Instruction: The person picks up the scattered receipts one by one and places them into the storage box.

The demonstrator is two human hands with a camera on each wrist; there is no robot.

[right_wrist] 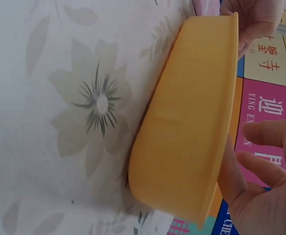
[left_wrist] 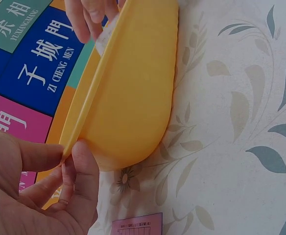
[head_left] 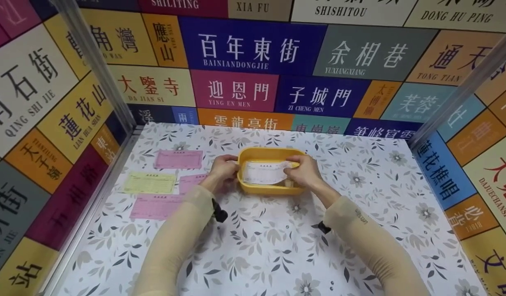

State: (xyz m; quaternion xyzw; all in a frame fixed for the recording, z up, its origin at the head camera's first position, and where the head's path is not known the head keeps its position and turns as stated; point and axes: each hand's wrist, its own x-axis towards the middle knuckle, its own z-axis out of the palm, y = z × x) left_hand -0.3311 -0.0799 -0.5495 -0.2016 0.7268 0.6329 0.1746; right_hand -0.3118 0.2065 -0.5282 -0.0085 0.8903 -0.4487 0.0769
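A yellow plastic basin stands on the patterned tabletop in the head view. My left hand pinches its left rim between thumb and fingers, plain in the left wrist view, where the basin's wall shows side-on. Inside the basin lies a white printed paper slip. My right hand reaches over the right rim and holds the right end of this slip with its fingers. In the right wrist view, the rim hides the slip, and the right hand is beside the basin's wall.
Left of the basin, a yellow slip and pink slips lie flat on the floral tabletop. Walls covered in colourful street-name signs close off the back and both sides, with metal posts at the corners.
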